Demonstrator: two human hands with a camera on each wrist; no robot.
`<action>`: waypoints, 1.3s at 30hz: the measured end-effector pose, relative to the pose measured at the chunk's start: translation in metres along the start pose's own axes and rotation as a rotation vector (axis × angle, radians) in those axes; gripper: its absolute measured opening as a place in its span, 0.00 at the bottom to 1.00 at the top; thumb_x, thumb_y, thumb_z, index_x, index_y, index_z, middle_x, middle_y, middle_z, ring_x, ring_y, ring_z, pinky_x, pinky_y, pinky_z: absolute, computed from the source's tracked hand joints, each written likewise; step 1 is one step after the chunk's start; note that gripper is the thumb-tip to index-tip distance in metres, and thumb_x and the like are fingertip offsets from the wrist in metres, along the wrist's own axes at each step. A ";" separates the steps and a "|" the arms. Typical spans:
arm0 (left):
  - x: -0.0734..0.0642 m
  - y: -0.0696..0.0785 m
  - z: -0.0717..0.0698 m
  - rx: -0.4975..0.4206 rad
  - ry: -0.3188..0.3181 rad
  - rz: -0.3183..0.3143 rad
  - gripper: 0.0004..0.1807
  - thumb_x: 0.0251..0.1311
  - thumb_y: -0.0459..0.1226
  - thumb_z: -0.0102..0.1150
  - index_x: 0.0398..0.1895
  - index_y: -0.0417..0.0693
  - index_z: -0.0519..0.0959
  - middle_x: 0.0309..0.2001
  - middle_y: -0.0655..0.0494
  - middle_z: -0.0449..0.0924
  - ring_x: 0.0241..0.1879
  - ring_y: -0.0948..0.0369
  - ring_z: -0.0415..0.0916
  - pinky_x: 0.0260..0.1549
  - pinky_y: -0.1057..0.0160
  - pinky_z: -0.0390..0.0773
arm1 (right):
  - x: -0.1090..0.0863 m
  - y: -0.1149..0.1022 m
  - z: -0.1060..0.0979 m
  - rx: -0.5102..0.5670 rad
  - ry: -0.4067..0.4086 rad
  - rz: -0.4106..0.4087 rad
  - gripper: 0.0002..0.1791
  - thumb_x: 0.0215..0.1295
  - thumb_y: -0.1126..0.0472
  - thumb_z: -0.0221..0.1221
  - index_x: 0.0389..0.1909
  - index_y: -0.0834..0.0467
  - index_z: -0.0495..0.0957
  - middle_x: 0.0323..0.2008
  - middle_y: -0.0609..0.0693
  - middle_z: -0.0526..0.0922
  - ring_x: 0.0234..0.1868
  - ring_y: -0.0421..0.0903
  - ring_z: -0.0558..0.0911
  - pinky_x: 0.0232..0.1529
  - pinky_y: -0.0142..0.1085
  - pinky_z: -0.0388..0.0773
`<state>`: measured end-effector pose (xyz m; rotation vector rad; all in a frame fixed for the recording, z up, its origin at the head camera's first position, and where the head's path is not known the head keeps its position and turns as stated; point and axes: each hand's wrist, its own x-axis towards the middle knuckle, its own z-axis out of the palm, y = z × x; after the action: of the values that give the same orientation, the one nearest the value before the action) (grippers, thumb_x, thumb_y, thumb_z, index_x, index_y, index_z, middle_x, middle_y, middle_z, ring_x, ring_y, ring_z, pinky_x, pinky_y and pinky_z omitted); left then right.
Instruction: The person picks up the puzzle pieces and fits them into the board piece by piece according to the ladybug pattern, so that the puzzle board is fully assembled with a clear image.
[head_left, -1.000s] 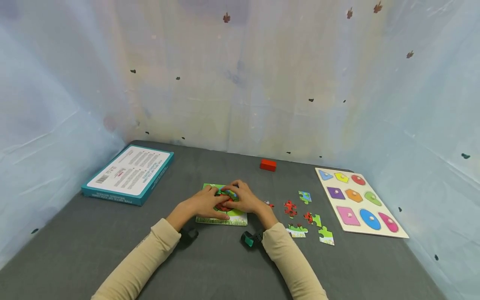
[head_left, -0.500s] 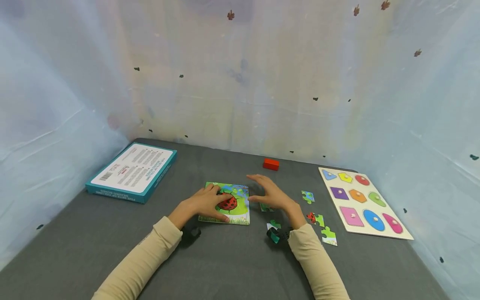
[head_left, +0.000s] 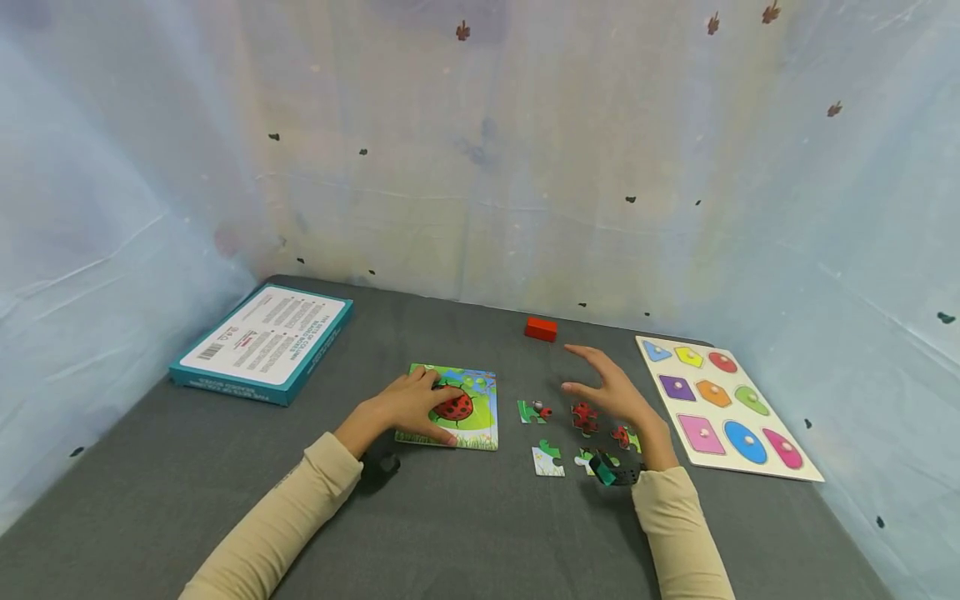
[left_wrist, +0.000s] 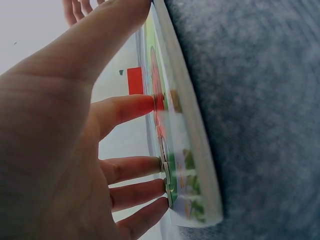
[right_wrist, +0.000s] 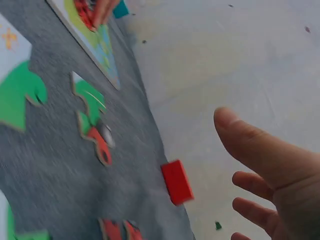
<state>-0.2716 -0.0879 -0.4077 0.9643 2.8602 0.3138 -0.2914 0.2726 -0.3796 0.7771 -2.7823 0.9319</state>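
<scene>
Starting at the far left, a flat teal-edged box (head_left: 262, 343) lies printed side up on the dark tabletop (head_left: 457, 533), well apart from the hands. Next comes the left hand (head_left: 408, 407), its fingers extended, the tips touching the face of the ladybird board (head_left: 480, 414) without curling round it. The board lies flat on the tabletop — likely light and stiff, best held by its pale side edges, since pressing on the face could shift any pieces set there. It is square, bright green, with a red, black-spotted ladybird near the middle, blue along the far side and grass along the near one.

Just right of it, apart from it, lie loose puzzle pieces: a green-and-white one (head_left: 548, 459), a green one with red on it (head_left: 535, 412), a red spotted one (head_left: 584, 418). They look thin, rigid and nearly weightless; a pinch on opposite edges should suit, though the knobs could chip or bend. Beyond them sits a red block (head_left: 541, 329). The right hand (head_left: 613, 390) hovers near the pieces, thumb and fingers well apart — holding nothing. Rightmost is a cream shape board (head_left: 663, 367) with knobbed, coloured shapes.
</scene>
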 end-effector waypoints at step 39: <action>-0.001 0.000 -0.001 0.008 0.006 0.013 0.46 0.44 0.68 0.58 0.67 0.61 0.64 0.61 0.44 0.61 0.60 0.46 0.56 0.54 0.43 0.63 | -0.035 0.076 -0.017 -0.156 -0.014 0.112 0.26 0.60 0.64 0.61 0.57 0.71 0.69 0.56 0.70 0.71 0.59 0.68 0.67 0.57 0.60 0.60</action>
<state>-0.2705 -0.0885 -0.4070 0.9858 2.8638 0.3074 -0.3008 0.3498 -0.4154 0.6132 -2.8932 0.7158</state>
